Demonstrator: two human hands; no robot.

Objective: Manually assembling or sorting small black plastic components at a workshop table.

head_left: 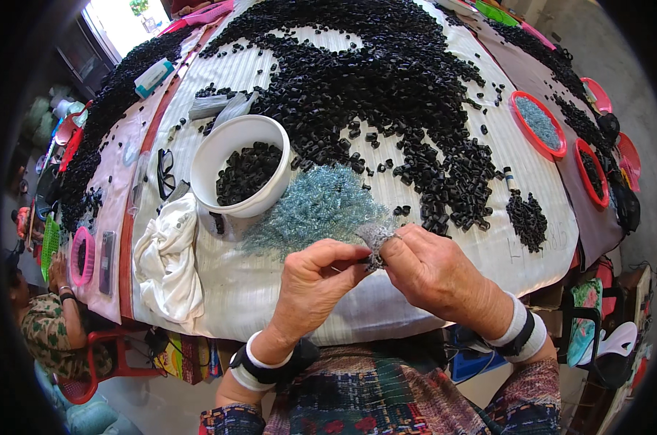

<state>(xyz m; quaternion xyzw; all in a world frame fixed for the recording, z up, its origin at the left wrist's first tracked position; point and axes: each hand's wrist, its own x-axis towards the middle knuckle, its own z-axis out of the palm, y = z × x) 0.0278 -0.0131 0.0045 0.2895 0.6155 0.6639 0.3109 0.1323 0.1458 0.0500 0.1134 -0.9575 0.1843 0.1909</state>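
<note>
Daylight blazed in at the upper left, where the opening (pixel 114 30) burnt out to near white! The pale tablecloth (pixel 234 304) shone brightly across the middle, and tiny glints ran all through the bluish heap (pixel 317 199). Farther back, the black pieces (pixel 357 80) merged into one dark mass. Left hand (pixel 315 279) and right hand (pixel 438 272) came out fairly clear, though the grey tuft (pixel 375 235) looked slightly soft, possibly blurred. Out toward the rim, the tablecloth's edges bowed, the surroundings dimmed, and black swallowed the corners.
</note>
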